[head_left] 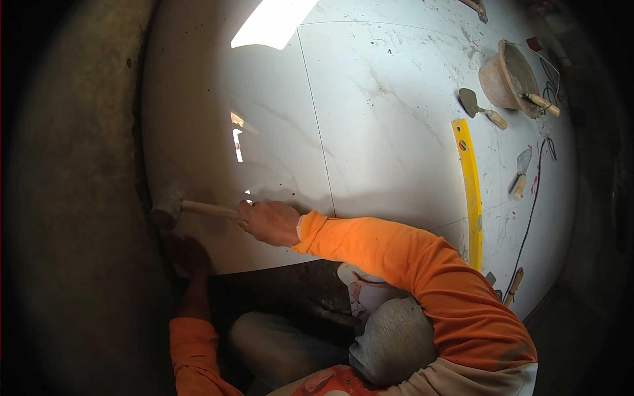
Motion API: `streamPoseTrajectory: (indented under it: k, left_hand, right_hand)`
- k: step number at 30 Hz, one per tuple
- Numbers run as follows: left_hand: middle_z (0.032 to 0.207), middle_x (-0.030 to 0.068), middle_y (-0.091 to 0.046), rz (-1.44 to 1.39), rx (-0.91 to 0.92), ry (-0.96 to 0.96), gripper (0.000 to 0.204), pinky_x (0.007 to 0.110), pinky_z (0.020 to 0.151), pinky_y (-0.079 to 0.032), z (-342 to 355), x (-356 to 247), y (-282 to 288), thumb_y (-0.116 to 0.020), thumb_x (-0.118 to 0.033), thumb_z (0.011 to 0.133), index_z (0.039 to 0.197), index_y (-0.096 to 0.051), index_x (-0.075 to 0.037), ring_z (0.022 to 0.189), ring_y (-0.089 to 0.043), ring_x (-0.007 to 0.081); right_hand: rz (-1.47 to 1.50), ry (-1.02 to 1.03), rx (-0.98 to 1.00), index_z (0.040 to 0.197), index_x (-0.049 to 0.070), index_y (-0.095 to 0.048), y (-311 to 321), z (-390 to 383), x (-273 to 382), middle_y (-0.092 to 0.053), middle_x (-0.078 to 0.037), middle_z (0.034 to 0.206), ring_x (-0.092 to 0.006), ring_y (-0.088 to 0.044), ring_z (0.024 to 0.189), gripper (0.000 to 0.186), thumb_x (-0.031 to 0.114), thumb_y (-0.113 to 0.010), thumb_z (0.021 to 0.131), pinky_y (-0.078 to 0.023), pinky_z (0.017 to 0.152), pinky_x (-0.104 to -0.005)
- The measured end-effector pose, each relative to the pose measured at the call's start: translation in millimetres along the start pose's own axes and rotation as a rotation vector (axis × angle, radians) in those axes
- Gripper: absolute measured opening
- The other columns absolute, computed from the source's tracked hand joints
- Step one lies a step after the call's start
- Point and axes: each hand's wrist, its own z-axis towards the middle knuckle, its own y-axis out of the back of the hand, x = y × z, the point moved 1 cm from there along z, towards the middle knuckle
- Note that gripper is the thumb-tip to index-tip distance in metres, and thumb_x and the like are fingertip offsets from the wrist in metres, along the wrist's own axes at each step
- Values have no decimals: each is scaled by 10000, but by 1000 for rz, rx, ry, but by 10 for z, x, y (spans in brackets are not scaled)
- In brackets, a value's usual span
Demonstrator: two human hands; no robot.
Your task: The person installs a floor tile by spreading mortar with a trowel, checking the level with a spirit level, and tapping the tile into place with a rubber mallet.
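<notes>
Mallet (191, 207) out to the left of my right hand (269, 222), long axis running across the view, head at the far left end. Right hand wraps the grip end of the wooden handle, fingers curled round it, forearm coming in from the right. Left hand (188, 255) sits just nearer to me than the mallet head, in shadow by the near left corner of the large pale floor tile (271, 145); from my feed I cannot tell whether its fingers are spread or pressing on anything. So the right has the tool, but the left is the hand nearer its head. I judge that tight spacing, head just beyond left fingers, to be what any stroke hinges on. Whether the head touches the tile, I cannot tell. Yellow spirit level (469, 188) well apart to the right, lying roughly fore and aft
</notes>
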Motion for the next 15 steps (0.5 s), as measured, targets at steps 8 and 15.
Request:
streamPoseTrajectory:
  k: [8, 15]
  left_hand:
    - [1583, 280, -170, 64, 210, 95, 655, 724, 1093, -154, 320, -960, 232, -343, -375, 1030, 1516, -203, 41, 1451, -165, 493]
    - [1603, 272, -74, 43, 157, 31, 660, 713, 1098, -155, 352, -1064, 245, -357, -365, 1028, 1527, -165, 21, 1465, -110, 492]
  right_hand:
    - [-67, -10, -88, 1041, -5, -490, 69, -64, -228, -643, -214, 712, -423, -640, 648, 341, 330, -530, 990, -514, 593, -507]
    - [-89, -21, -193, 990, -18, -482, 202, -81, -239, -632, -210, 660, -418, -632, 588, 348, 327, -519, 1000, -516, 552, -497]
